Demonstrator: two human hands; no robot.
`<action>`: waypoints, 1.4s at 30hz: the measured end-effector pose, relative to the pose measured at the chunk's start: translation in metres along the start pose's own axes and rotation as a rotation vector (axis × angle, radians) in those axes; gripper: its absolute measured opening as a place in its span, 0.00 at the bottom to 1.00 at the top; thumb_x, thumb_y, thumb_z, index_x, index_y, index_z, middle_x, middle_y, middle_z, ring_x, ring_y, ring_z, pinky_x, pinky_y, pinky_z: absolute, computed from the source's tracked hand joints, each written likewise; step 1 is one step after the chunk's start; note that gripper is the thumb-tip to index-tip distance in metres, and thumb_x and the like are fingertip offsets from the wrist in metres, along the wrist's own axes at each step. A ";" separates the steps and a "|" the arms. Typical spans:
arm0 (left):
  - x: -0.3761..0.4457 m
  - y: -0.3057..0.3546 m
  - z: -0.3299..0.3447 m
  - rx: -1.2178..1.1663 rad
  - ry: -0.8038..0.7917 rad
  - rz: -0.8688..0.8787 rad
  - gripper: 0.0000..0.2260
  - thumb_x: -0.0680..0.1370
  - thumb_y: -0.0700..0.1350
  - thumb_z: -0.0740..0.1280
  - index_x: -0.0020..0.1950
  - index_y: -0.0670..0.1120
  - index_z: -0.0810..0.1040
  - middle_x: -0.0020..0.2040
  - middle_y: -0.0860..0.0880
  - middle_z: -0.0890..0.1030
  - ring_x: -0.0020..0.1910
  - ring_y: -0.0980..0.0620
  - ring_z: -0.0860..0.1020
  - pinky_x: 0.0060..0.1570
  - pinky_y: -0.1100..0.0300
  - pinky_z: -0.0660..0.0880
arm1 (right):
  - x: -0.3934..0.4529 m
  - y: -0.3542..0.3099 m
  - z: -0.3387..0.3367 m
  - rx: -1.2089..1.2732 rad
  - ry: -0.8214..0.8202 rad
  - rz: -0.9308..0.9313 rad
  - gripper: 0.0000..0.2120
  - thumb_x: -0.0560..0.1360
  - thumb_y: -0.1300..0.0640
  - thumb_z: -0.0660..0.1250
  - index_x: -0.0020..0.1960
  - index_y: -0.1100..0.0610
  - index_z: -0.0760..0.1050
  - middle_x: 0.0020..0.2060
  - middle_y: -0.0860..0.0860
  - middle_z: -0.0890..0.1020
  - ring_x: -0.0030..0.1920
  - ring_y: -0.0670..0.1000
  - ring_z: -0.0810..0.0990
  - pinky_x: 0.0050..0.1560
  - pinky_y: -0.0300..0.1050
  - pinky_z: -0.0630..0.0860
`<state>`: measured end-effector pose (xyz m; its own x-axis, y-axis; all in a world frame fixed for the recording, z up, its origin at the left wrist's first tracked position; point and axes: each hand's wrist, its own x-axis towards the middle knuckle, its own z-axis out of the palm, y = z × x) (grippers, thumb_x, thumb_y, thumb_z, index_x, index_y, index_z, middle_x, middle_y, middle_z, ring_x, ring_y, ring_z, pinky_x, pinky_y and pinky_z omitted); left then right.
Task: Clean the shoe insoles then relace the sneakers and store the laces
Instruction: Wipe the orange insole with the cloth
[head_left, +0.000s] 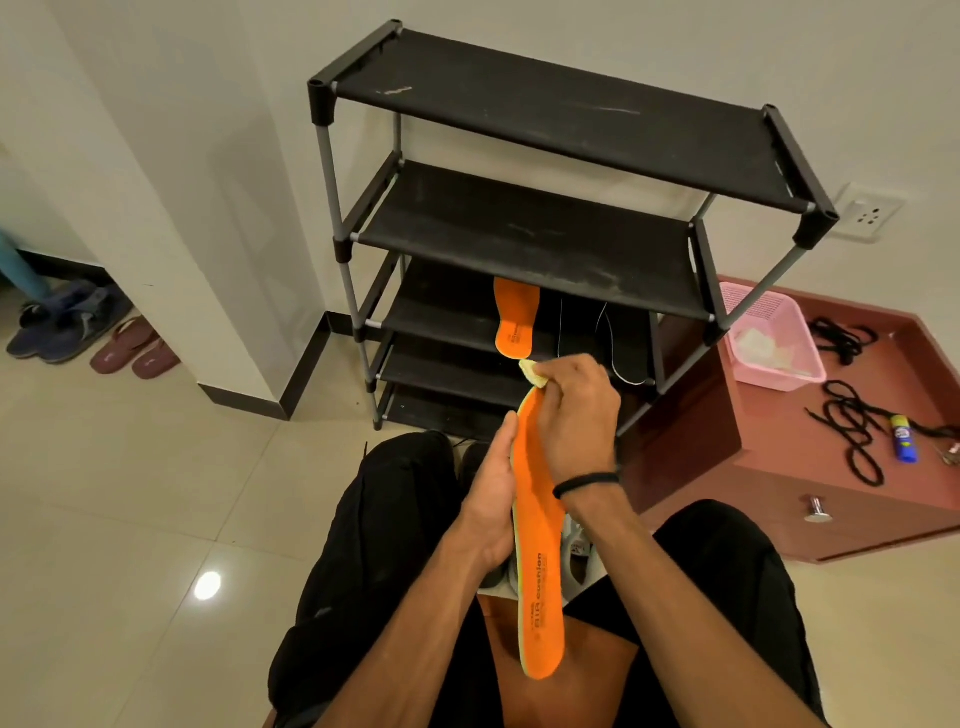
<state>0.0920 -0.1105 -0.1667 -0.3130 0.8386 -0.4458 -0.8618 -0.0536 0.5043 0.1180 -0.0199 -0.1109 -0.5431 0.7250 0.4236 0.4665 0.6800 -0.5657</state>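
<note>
The right hand (574, 410) curls around a small pale cloth (532, 375), pressing it on the toe end of an orange insole (540, 545); most of the cloth is hidden under the fingers. The left hand (493, 499) holds the insole's edge, fingers lying along it, the underside out of sight. The insole is flat foam, smooth and rounded, its long axis running from 12 to 6 o'clock, toe away, heel toward the person. Grey sneakers (579, 551) below are mostly hidden. At 12 o'clock a second orange insole (514, 317) lies on the black shoe rack (519, 234), beside dark insoles (618, 332), hard to make out. At 3 o'clock black laces (852, 431) coil on a reddish cabinet (779, 467), near a pink perforated basket (769, 332).
</note>
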 end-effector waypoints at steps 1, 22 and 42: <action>0.000 0.000 0.002 0.012 -0.002 -0.004 0.28 0.86 0.62 0.54 0.72 0.43 0.78 0.66 0.40 0.83 0.63 0.43 0.83 0.65 0.49 0.78 | -0.009 0.002 0.000 0.010 0.013 0.005 0.11 0.74 0.70 0.67 0.51 0.61 0.85 0.47 0.53 0.82 0.49 0.51 0.79 0.51 0.42 0.78; 0.003 0.000 0.003 -0.022 0.022 0.068 0.30 0.86 0.63 0.51 0.73 0.43 0.77 0.66 0.39 0.82 0.66 0.42 0.81 0.66 0.47 0.78 | 0.000 0.011 -0.006 -0.030 -0.141 0.002 0.10 0.77 0.68 0.67 0.54 0.62 0.85 0.52 0.54 0.83 0.54 0.53 0.81 0.58 0.49 0.79; 0.008 -0.001 -0.001 0.031 0.037 0.045 0.31 0.85 0.65 0.50 0.74 0.46 0.75 0.67 0.40 0.82 0.66 0.40 0.81 0.66 0.44 0.77 | 0.003 0.041 -0.005 -0.232 -0.216 -0.131 0.08 0.76 0.66 0.69 0.53 0.61 0.84 0.50 0.53 0.83 0.53 0.54 0.79 0.49 0.51 0.80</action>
<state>0.0900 -0.1046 -0.1718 -0.3662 0.8149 -0.4493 -0.8340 -0.0732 0.5470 0.1388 0.0103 -0.1292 -0.7322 0.6071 0.3087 0.5161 0.7903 -0.3301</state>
